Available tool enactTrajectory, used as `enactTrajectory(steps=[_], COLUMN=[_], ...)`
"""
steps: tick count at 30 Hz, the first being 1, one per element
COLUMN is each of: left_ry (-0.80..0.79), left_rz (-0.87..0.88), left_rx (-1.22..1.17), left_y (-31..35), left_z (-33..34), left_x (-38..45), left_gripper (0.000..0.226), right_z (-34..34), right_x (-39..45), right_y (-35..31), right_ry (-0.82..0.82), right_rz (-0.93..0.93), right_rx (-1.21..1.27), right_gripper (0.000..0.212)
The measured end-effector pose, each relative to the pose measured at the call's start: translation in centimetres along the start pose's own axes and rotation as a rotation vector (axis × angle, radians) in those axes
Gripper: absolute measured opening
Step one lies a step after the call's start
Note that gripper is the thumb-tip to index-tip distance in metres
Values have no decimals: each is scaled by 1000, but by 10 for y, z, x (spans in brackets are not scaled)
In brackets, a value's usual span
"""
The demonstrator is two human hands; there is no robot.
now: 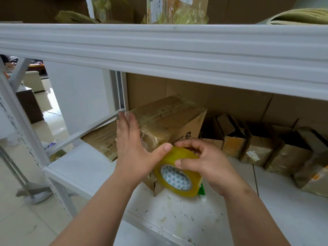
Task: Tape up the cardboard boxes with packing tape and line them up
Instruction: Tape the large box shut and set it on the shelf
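Note:
A cardboard box (170, 119) wrapped in glossy clear tape stands on the white shelf (195, 215). My left hand (132, 150) lies flat against the box's left side with straight fingers, its thumb touching the tape roll. A yellowish roll of packing tape (179, 176) with a white patterned core is held against the box's near face. My right hand (205, 162) grips the roll from the right, with curled fingers over its top edge and the thumb on its face.
A row of several small cardboard boxes (266, 150) lines the shelf's back right. Flat cardboard (103, 139) lies behind my left hand. A white shelf beam (159, 55) runs overhead, with more boxes above. A green object (202, 191) peeks out under the roll. The shelf's post (23, 125) stands left.

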State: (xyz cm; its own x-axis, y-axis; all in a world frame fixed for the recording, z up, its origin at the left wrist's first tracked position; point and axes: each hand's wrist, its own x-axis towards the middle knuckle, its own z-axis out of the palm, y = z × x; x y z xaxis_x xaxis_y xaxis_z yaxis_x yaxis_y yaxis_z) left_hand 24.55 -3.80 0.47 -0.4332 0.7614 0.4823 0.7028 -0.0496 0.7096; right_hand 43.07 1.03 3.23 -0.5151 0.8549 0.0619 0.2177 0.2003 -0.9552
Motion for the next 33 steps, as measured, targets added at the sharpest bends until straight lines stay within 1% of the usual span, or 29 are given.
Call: enactTrajectory(steps=[2, 4, 5, 6, 8, 10, 13, 15, 19, 22, 23, 24, 26, 27, 29, 30, 32, 33], left_ry=[-8, 14, 38, 53, 36, 3, -31, -52, -61, -68, -57, -39, 60, 140, 280, 304, 262, 217], left_rz=[84, 94, 87, 80, 72, 87, 88, 70, 52, 4, -9, -27, -75, -120, -244, -303, -403, -450], left_rx=[-27, -140, -158, -135, -73, -57, -50, 1, 38, 9, -20, -54, -148, -192, -240, -244, -237, -250], left_y=[-1, -4, -6, -5, -5, -8, -10, -8, -4, -1, -1, 1, 3, 4, 11, 14, 16, 16], left_z=[5, 6, 5, 2, -4, -7, -14, -17, -20, -22, -22, -21, -18, -15, -9, -6, 1, 4], left_x=[-5, -4, -1, 2, 8, 12, 19, 21, 19, 17, 16, 14, 11, 8, -4, -13, -36, -46], left_gripper=[118, 100, 92, 86, 76, 69, 60, 55, 56, 59, 61, 62, 63, 60, 49, 45, 40, 37], right_z=[4, 6, 6, 6, 6, 9, 18, 24, 26, 27, 29, 32, 37, 41, 44, 45, 45, 45], right_x=[1, 2, 2, 2, 1, -2, -6, -9, -12, -15, -16, -17, -17, -17, -17, -18, -18, -18], right_y=[5, 11, 14, 18, 28, 34, 42, 47, 52, 56, 59, 63, 69, 71, 71, 69, 70, 70], right_ry=[6, 22, 27, 18, -50, -126, -203, -246, -306, -334, -326, -302, -232, -210, -197, -197, -210, -216], right_rz=[-17, -32, -29, -18, 15, 34, 27, 20, -13, -1, 15, 32, 53, 48, 45, 50, 53, 59], right_rx=[52, 103, 122, 146, 234, 312, 339, 349, 304, 197, 150, 115, 103, 97, 95, 108, 124, 118], right_gripper=[45, 50, 52, 51, 47, 43, 39, 39, 40, 37, 38, 45, 62, 64, 60, 54, 42, 41])
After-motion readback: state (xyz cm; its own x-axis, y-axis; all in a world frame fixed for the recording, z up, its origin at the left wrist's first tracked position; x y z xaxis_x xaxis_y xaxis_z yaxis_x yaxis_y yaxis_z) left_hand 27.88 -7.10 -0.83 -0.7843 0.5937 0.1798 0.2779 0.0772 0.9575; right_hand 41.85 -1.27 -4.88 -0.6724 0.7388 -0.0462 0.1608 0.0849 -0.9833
